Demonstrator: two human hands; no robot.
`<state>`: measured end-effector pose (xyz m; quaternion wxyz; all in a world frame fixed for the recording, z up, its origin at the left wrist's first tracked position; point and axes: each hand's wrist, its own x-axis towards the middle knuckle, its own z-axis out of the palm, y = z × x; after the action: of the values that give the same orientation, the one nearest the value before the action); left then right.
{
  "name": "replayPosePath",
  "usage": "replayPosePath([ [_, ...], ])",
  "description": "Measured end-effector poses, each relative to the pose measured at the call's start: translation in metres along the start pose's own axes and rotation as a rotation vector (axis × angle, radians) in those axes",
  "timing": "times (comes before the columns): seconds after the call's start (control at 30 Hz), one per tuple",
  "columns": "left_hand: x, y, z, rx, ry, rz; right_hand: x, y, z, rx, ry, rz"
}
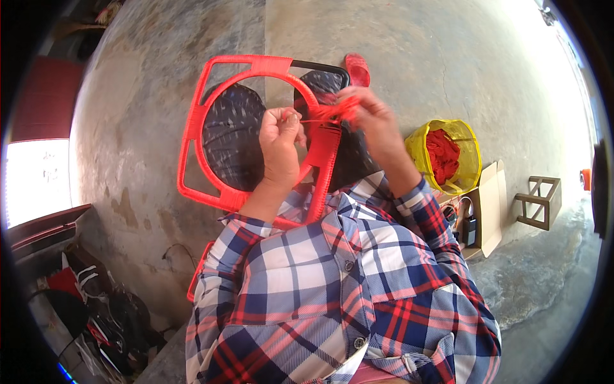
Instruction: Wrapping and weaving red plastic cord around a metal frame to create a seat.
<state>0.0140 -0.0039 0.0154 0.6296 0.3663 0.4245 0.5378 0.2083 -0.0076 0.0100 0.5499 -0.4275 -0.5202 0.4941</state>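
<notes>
Across my lap lies a frame [192,131] with rounded corners and a large ring inside it, mostly wrapped in red cord. Bare black tube [320,66] shows at its far right corner. My left hand [280,144] is over the ring, thumb and fingers pinched on a thin red strand. My right hand [378,125], a little blurred, is closed around a loose bundle of red cord [348,109] beside the frame's right side. The strand runs between the two hands, above the wrapped joint of ring and frame.
A yellow basket [478,163] with tangled red cord [442,157] stands to the right. Beside it are an open cardboard box [492,214] and a small stool [545,205]. A red slipper [357,69] is beyond the frame. Mixed items [121,313] are heaped at the lower left.
</notes>
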Motion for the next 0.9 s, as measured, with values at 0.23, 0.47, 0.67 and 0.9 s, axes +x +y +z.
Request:
replayPosePath([
  [0.23, 0.005, -0.002, -0.009, -0.097, -0.049, -0.232, -0.019, -0.035, -0.114, 0.927, 0.304, 0.003],
  [0.47, 0.003, 0.008, 0.007, -0.130, -0.085, -0.494, -0.029, -0.005, -0.112, 0.639, 0.436, 0.240],
  [0.67, 0.005, -0.003, -0.005, -0.264, -0.252, -0.548, -0.027, -0.020, -0.019, 0.223, -0.004, 0.661],
  [0.9, 0.005, -0.004, -0.002, -0.227, -0.228, -0.561, -0.023, -0.016, -0.031, 0.234, 0.048, 0.616],
])
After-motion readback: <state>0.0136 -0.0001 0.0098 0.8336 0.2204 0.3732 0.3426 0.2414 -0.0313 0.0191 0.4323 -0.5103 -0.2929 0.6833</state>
